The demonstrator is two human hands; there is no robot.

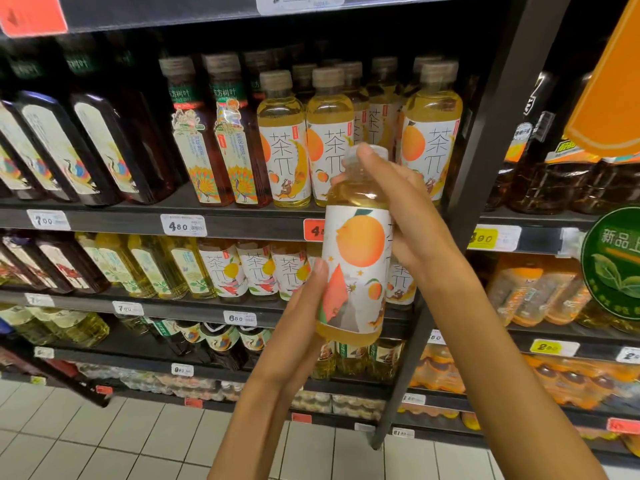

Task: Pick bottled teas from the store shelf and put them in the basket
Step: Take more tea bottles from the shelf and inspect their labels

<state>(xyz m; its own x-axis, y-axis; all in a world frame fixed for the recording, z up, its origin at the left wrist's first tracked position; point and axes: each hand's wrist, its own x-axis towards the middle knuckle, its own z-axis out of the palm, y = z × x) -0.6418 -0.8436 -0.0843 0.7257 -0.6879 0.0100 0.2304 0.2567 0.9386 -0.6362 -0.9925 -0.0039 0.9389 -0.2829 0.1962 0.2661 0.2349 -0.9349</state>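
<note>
A bottle of yellow tea (356, 258) with a white label showing an orange peach stands upright in front of the shelves, held in both hands. My right hand (408, 209) grips its neck and shoulder from the right, the thumb lying across the white cap. My left hand (304, 306) holds the lower body from the left, thumb on the label. More bottles of the same tea (329, 133) stand in a row on the shelf behind. No basket is in view.
Dark tea bottles (93, 147) fill the shelf's left side, and paler bottles (152, 268) sit one level down. A black upright post (485, 140) divides this bay from a bay of orange drinks (540, 292). White floor tiles (104, 445) lie below.
</note>
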